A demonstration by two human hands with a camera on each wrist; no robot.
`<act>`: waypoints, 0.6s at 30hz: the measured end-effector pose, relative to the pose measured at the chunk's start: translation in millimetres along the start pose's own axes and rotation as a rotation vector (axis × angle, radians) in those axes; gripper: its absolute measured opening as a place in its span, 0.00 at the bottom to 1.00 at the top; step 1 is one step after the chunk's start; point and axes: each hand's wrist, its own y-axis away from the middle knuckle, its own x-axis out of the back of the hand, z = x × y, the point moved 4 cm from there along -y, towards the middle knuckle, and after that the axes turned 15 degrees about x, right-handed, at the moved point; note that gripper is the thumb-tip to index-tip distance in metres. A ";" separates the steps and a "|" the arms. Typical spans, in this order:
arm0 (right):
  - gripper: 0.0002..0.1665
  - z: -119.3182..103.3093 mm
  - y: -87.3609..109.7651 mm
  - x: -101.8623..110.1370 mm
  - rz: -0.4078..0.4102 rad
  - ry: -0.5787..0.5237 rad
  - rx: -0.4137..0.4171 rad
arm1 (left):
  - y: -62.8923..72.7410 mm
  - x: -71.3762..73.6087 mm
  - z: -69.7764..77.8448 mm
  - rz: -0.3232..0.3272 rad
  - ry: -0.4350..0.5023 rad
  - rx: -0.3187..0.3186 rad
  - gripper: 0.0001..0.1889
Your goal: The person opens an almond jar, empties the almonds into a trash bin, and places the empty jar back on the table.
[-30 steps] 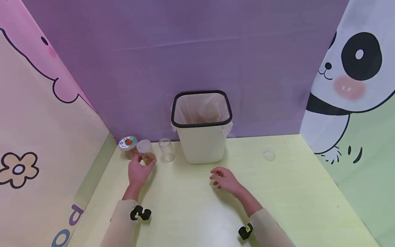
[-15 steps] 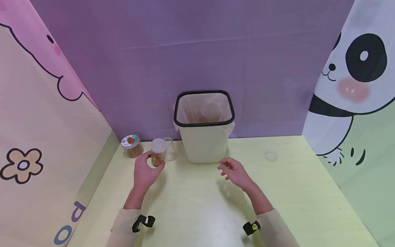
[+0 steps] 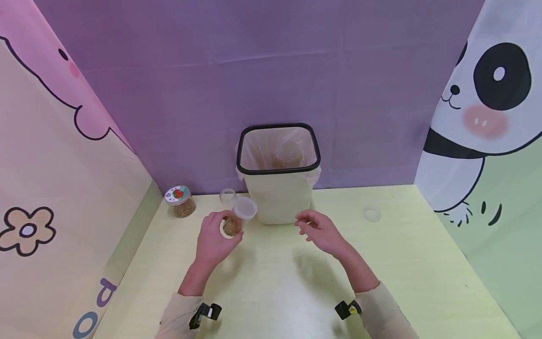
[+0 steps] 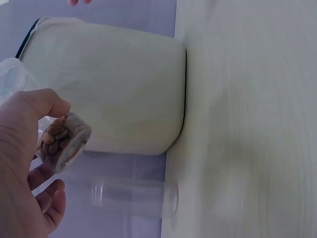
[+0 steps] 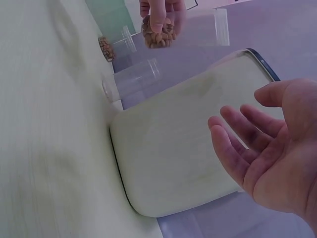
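Leaning above the desk (image 3: 271, 282), front left of the bin (image 3: 279, 197), the nut jar (image 3: 238, 219) is pinched in the grip of the left hand (image 3: 216, 242); the grip of the right hand (image 3: 319, 233) is loosely curled, front right of the bin. Purple cloth (image 3: 203, 117) hangs behind the bin. Left of the bin, the nut jar partly hides a clear jar (image 3: 227, 195); a lidded jar (image 3: 180, 201) stands farther left. A faint disc (image 3: 372, 215) lies right of the bin.

Head cam looks fwd/down from above; wrist cams (close in, tilted sideways) both get jar (image 5: 194, 30) & bin (image 5: 173, 134).

Purple sheet (image 3: 190, 94) behind the worktop (image 3: 423, 263), big ol' panda (image 3: 491, 136) off right, kinda cute flower (image 3: 28, 230) off left.
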 end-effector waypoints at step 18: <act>0.18 -22.4 0.9 6.3 0.042 0.042 0.077 | 22.7 -9.8 49.4 0.011 -0.069 -0.293 0.25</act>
